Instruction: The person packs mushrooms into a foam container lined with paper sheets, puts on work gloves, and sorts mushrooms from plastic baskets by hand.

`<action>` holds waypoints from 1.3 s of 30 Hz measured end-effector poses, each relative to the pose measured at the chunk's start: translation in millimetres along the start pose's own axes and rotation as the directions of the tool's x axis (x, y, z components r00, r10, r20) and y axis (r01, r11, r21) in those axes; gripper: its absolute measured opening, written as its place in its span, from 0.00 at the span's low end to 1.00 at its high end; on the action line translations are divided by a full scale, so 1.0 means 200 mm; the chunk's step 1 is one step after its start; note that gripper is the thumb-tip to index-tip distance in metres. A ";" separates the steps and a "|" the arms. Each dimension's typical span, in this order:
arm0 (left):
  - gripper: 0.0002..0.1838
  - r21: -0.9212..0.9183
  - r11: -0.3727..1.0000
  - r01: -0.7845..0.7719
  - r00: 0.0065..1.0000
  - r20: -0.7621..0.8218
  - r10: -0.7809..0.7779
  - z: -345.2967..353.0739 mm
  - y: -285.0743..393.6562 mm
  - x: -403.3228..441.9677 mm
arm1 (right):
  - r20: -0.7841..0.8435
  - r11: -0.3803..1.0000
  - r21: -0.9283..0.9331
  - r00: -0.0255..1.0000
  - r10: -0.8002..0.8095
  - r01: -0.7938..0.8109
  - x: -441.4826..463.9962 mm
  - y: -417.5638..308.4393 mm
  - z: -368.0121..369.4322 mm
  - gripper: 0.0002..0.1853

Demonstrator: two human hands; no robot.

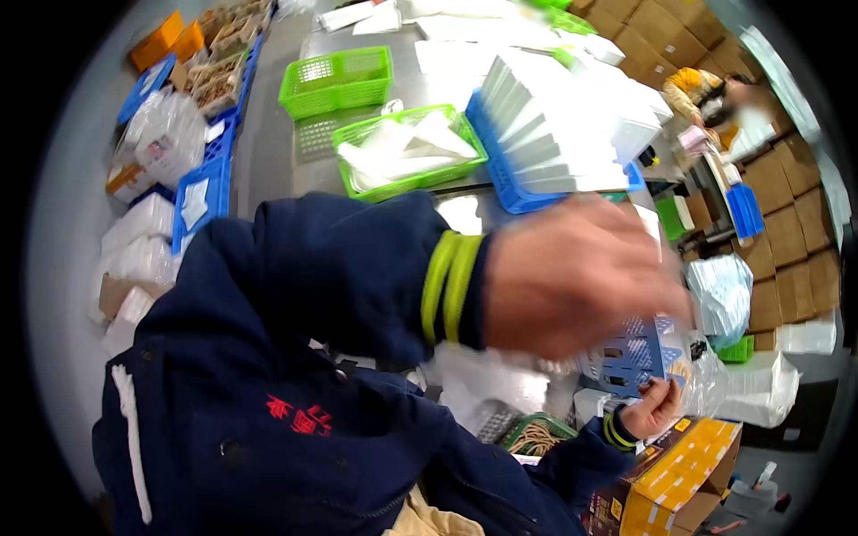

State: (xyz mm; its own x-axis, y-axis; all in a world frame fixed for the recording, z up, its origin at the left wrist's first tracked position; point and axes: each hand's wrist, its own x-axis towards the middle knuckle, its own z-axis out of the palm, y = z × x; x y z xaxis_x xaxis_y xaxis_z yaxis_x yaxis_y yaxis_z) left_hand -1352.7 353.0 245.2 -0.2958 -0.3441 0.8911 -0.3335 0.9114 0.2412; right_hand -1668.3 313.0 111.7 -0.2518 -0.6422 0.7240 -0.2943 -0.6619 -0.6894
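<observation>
One blue perforated piece (615, 368), showing at four o'clock of my view: right hand (655, 411) pinching its edge, left hand (581, 279) appearing blurred, its grip leaving me unable to tell; I am fearing a knock loosening that edge-only pinch.

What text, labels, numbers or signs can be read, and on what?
None legible enough to quote.
Navy jacket: red characters, too distorted to read surely.
Yellow-taped carton: small printed yellow patches, too small.
Plastic-wrapped bundle: small printed mark, unreadable.
</observation>
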 end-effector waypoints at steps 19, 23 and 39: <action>0.21 -0.911 0.330 0.247 0.933 0.132 -0.335 -1.56 0.66 -0.75 | 0.731 0.760 -0.002 0.518 0.445 -0.650 -1.49 -1.29 1.59 0.16; 0.18 -0.784 0.219 0.581 0.670 0.307 -0.676 -1.52 0.66 -1.04 | 0.452 0.954 0.055 0.859 0.241 -0.296 -1.46 -1.43 1.45 0.11; 0.16 -0.176 -0.361 0.916 0.313 0.876 0.367 0.74 2.22 -1.54 | 0.086 0.648 -0.744 0.985 -0.147 0.162 -2.18 -1.83 -0.95 0.20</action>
State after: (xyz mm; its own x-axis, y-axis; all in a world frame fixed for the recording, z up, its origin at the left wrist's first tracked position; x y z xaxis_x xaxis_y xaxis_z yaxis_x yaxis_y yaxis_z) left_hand -1542.2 830.9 21.5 -0.9991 0.0285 0.0304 0.0070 -0.6042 0.7968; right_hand -1625.3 908.5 52.2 -0.1251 -0.5688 0.8129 -0.9178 -0.2449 -0.3126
